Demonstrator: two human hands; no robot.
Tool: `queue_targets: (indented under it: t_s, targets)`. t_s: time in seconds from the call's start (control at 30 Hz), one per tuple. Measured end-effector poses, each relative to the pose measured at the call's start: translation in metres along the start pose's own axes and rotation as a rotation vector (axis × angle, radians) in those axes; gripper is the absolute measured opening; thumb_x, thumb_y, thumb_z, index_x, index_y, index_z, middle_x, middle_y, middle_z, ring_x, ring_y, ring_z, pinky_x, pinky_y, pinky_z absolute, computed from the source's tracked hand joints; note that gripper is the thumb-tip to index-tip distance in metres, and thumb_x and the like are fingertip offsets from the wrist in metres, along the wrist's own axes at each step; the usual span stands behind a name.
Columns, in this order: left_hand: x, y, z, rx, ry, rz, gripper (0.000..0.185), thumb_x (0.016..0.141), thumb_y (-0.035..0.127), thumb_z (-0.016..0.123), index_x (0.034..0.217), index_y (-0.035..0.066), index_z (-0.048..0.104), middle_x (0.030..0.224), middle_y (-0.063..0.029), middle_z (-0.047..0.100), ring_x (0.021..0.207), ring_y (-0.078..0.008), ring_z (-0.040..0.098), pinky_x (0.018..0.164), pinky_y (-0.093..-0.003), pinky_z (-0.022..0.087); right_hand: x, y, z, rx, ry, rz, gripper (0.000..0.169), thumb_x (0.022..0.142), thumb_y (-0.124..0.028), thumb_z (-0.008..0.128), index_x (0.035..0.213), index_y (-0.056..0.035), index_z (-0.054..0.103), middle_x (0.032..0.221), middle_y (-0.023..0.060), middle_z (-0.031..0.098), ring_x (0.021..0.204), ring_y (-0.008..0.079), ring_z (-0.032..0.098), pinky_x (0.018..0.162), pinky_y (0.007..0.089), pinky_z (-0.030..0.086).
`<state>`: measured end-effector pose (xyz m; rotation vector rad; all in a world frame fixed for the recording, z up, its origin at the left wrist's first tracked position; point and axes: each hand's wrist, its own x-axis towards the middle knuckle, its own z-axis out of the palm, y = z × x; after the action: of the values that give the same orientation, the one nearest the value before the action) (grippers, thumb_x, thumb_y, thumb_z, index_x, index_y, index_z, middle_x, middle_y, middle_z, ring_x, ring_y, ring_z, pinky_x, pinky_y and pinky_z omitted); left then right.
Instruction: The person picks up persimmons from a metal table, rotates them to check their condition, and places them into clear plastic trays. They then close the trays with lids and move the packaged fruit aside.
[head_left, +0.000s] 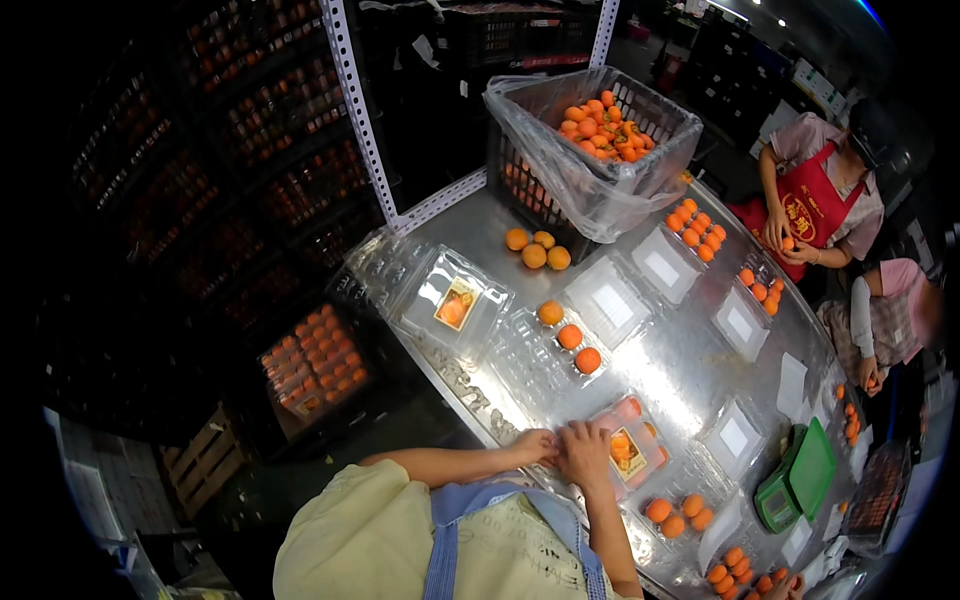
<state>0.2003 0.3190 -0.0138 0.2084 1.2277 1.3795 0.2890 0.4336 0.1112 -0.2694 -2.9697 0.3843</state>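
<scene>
A closed clear plastic clamshell box (649, 459) of orange persimmons, with a picture label (625, 453) on its lid, lies on the metal table before me. My right hand (586, 452) is bent over the near left edge of this box, fingers curled down. Close against it is my left hand (534, 448), its fingertips bunched at the same edge and partly hidden. Beyond my hands, an open clamshell tray (531, 346) holds three persimmons (570, 337) along one side. To the right, several loose persimmons (673, 525) rest in another clear tray.
A lined black crate (517, 180) of persimmons stands at the back of the metal table (660, 375). Stacked clamshells (420, 315) lie at left. A green scale (776, 491) sits at right. Two people (814, 187) (877, 322) work across the table; another person's hand (784, 589) shows low right.
</scene>
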Motion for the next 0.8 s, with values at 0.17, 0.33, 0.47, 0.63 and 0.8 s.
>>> queue_targets:
  t_s: [0.17, 0.33, 0.47, 0.63, 0.8]
  targets:
    - [0.005, -0.004, 0.006, -0.025, 0.093, -0.032, 0.015, 0.089, 0.006, 0.06, 0.101, 0.001, 0.051, 0.089, -0.015, 0.065, 0.074, -0.0243, 0.069, 0.059, -0.0349, 0.06, 0.008, 0.001, 0.003, -0.047, -0.027, -0.005, 0.031, 0.064, -0.025, 0.071, 0.089, -0.0091, 0.061, 0.097, 0.0062, 0.059, 0.097, 0.0267, 0.053, 0.078, 0.0429, 0.039]
    - [-0.002, 0.011, 0.02, 0.014, 0.165, -0.056, 0.019, 0.089, 0.015, 0.061, 0.101, 0.002, 0.053, 0.088, -0.0148, 0.066, 0.073, -0.024, 0.068, 0.06, -0.0348, 0.059, 0.017, 0.005, -0.001, -0.098, -0.094, 0.011, 0.033, 0.062, -0.027, 0.071, 0.086, -0.0086, 0.06, 0.093, 0.0074, 0.057, 0.094, 0.0285, 0.052, 0.077, 0.0435, 0.039]
    - [0.015, -0.009, 0.018, 0.478, 0.415, 0.104, 0.018, 0.088, 0.016, 0.061, 0.098, 0.001, 0.056, 0.088, -0.0143, 0.067, 0.078, -0.0244, 0.068, 0.07, -0.0365, 0.055, 0.021, 0.003, -0.011, -0.054, -0.039, 0.021, 0.033, 0.062, -0.025, 0.07, 0.087, -0.0074, 0.06, 0.094, 0.0091, 0.056, 0.093, 0.0307, 0.051, 0.075, 0.0449, 0.038]
    - [0.019, -0.006, 0.019, 0.35, 0.342, 0.105, 0.016, 0.09, 0.015, 0.058, 0.099, 0.004, 0.054, 0.086, -0.0113, 0.067, 0.068, -0.0223, 0.067, 0.06, -0.0343, 0.054, 0.014, -0.009, -0.06, 0.003, 0.136, 0.075, 0.028, 0.06, -0.018, 0.067, 0.084, -0.0055, 0.057, 0.09, 0.0105, 0.054, 0.089, 0.033, 0.05, 0.074, 0.0446, 0.038]
    - [0.005, 0.017, 0.031, 0.16, 0.292, -0.007, 0.015, 0.095, 0.013, 0.05, 0.105, 0.003, 0.047, 0.084, -0.009, 0.066, 0.052, -0.0167, 0.063, 0.04, -0.0269, 0.049, -0.009, 0.004, -0.076, 0.043, 0.265, 0.098, 0.019, 0.06, -0.005, 0.063, 0.076, -0.0085, 0.053, 0.082, 0.0113, 0.05, 0.081, 0.0317, 0.049, 0.07, 0.0425, 0.035]
